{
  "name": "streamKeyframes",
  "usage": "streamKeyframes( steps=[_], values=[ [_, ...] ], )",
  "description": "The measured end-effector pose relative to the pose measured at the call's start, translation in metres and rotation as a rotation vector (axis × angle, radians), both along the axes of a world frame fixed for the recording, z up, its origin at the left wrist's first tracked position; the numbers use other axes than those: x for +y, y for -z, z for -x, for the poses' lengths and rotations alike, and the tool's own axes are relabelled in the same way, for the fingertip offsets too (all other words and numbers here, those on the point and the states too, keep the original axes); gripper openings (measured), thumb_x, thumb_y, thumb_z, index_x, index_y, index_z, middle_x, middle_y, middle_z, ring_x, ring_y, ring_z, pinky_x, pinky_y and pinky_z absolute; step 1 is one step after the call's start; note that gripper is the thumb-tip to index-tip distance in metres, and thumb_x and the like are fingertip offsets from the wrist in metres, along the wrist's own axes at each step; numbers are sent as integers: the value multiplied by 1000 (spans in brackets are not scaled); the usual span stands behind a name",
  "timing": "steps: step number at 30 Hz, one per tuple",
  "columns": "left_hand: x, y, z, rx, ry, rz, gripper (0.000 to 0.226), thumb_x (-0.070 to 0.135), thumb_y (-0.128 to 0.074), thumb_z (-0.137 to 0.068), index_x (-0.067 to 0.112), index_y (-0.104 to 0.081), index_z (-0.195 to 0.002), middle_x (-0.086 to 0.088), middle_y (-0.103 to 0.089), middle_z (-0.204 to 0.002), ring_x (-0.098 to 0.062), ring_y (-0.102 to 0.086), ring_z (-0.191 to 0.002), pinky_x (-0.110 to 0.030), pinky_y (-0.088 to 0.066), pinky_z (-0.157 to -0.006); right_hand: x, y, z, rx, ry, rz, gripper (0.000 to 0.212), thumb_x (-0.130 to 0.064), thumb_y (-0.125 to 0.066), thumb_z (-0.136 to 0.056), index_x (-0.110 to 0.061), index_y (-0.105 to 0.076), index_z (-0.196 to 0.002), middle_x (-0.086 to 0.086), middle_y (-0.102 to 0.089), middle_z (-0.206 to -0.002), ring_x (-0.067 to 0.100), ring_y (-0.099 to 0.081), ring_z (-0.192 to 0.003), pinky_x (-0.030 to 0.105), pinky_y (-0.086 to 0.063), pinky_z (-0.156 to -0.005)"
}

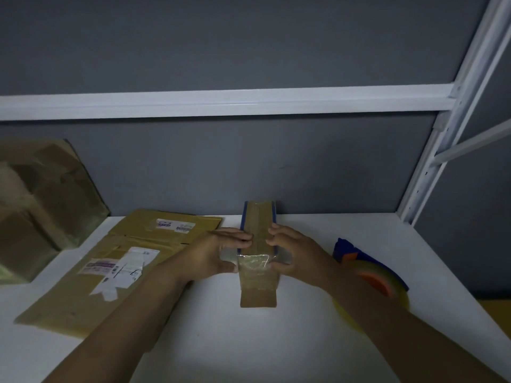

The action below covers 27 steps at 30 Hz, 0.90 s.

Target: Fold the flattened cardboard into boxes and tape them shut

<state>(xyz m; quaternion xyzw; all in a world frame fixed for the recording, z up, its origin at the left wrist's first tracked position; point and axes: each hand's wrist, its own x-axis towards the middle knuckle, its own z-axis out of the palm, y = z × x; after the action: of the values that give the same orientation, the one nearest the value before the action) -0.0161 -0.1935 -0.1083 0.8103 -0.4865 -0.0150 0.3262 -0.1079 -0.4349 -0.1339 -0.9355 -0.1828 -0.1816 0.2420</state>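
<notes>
On the tabletop point(210, 341), your left hand point(218, 252) at nine and right hand point(294, 252) at three gripped the box point(258, 230), fingers point(240, 236) curled over its top; it looked light and crushable, best held by stiff edges.

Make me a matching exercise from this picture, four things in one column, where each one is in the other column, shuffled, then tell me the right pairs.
Things:
1. small box
2. tape dispenser
3. flattened cardboard
4. plastic-wrapped bundle

Places:
A. far left, against the grey wall
B. held between the left hand and right hand
C. lying flat, left of the left forearm
D. behind the right forearm

Pairs: 1-B, 2-D, 3-C, 4-A
</notes>
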Motion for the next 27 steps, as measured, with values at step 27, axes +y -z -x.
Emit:
streamKeyframes(
  steps=[27],
  values=[
    [-14, 30, 23, -197, -169, 256, 48, 22, -83, -72, 13, -69, -116, 18, -56, -124, 12, -41, -123, -15, -38, -104, 4, -2, 9, 80, 5, 38, 68, -36, -76, -78, -12, -48, -134, -5, -32, -147, 4, -21, -140, 20, -28, -109]
  ],
)
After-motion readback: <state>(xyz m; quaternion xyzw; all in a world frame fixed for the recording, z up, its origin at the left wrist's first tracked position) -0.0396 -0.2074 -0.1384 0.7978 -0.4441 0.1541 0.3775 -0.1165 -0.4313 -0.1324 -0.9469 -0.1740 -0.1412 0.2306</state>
